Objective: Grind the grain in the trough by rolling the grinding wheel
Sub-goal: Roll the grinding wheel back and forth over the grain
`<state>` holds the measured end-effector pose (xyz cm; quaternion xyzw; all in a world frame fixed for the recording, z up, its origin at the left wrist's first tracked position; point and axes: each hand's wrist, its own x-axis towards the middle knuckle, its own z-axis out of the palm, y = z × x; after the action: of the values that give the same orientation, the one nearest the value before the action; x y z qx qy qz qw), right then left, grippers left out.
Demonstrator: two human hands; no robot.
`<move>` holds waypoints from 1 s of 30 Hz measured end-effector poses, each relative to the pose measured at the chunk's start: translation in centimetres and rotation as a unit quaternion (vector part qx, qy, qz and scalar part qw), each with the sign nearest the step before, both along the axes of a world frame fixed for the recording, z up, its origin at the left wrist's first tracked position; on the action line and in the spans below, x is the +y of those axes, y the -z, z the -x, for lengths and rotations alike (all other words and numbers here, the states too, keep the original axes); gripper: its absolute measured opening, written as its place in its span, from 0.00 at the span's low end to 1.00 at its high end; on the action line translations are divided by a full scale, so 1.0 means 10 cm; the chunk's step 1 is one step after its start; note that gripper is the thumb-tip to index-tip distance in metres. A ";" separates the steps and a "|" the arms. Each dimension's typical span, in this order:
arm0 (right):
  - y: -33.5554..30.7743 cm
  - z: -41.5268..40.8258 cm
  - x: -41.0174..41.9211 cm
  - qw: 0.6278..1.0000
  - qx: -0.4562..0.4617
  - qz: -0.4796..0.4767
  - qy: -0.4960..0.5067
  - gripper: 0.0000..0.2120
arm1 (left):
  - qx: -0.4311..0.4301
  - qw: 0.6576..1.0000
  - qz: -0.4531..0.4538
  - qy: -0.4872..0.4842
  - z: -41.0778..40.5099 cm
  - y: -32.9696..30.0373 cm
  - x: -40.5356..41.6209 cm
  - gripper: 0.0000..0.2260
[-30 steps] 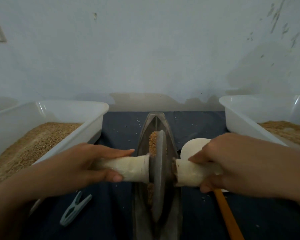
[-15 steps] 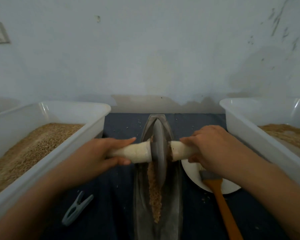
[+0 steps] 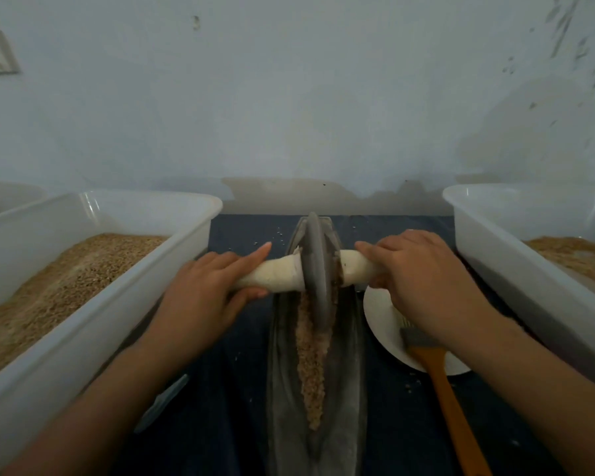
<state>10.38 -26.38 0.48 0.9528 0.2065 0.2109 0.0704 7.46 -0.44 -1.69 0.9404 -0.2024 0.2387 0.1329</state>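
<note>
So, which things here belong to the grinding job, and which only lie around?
Belong to the job:
grinding wheel
trough
grain
left hand
right hand

Only lying around:
left tub
right tub
white plate
brush
clothes peg

Both hands on wheel (image 3: pixel 316 269) handles, grain (image 3: pixel 311 359) in trough (image 3: pixel 347 389), far end
</note>
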 end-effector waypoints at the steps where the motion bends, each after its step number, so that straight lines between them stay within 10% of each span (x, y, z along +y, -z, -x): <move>1: 0.05 -0.02 -0.01 1.000 -0.004 -0.010 0.007 0.27 | -0.023 1.000 -0.012 -0.007 -0.03 0.02 -0.02 0.27; 16: -0.48 0.51 -0.19 0.964 0.250 -0.015 -0.088 0.22 | 0.234 0.965 0.013 0.113 0.33 -0.38 0.22 0.24; 24: 0.07 0.01 -0.01 1.000 0.002 -0.025 0.004 0.28 | -0.042 0.997 -0.057 -0.032 0.05 -0.02 -0.07 0.25; 30: -0.28 0.24 0.03 0.990 0.093 0.092 -0.043 0.16 | 0.150 0.987 0.015 0.051 0.13 -0.18 0.14 0.28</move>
<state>7.97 -26.04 3.30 0.9480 0.2719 0.1041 0.1288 6.18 0.96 0.16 0.9518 -0.2246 0.0911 0.1881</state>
